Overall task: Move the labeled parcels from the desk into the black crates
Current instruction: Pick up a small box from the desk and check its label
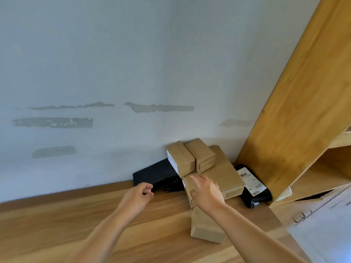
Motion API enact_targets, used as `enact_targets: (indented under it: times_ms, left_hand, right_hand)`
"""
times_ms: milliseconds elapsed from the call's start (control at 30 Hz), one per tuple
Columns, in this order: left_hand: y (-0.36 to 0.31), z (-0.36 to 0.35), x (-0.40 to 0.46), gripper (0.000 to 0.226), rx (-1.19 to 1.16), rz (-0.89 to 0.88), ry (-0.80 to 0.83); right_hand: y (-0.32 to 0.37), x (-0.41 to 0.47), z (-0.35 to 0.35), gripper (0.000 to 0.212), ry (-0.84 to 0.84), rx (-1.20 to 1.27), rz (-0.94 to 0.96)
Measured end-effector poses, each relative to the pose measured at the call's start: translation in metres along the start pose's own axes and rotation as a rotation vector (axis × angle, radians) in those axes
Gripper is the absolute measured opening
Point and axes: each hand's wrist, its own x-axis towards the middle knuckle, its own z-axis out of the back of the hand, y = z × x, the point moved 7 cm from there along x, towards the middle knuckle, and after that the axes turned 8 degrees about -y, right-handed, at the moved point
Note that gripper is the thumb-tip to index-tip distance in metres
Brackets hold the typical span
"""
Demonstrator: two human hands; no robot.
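1. The wooden desk [57,221] fills the lower part of the frame, butted against a pale wall [114,63] with patches of missing paint at centre left
2. The parcels sit in a cluster at lower centre-right, against the wall: a large brown box [226,177] with two small brown boxes on top of it, the left small box [180,160] carrying a white label on its side, the right small box [206,158] touching it
3. A flat black parcel [155,175] lies to the left of the cluster, and a black bag parcel [254,188] with a white barcode label lies to its right, beside the wooden shelf unit [294,111] that runs up the right edge
4. A long brown parcel [205,224] leans out from the cluster toward the bottom of the frame
5. The left hand [137,196] is at lower centre, fingers curled together, just at the near corner of the flat black parcel; whether it grips anything cannot be told
6. The right hand [207,190] reaches in from the lower right, fingers straight and slightly spread, lying over the upper end of the long brown parcel
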Motion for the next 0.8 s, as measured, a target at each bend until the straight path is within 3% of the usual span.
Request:
enact_targets:
  times_ms: [167, 333, 600, 800]
  left_hand:
    - [-0.008, -0.028, 0.009, 0.020, -0.062, 0.142, -0.069]
    - [0.004, -0.025, -0.004, 0.031, -0.075, 0.242, -0.158]
    - [0.013, -0.011, -0.016, 0.034, 0.009, 0.293, -0.210]
    - [0.007, -0.008, -0.018, 0.033, 0.000, 0.275, -0.191]
  right_hand:
    - [-0.021, 0.060, 0.006, 0.060, -0.037, -0.066, 0.079]
    - [-0.017, 0.109, -0.002, 0.082, -0.088, -0.194, 0.098]
    - [-0.004, 0.137, -0.019, 0.101, -0.113, -0.343, 0.111]
    - [0.004, 0.131, -0.017, 0.084, -0.095, -0.328, 0.070]
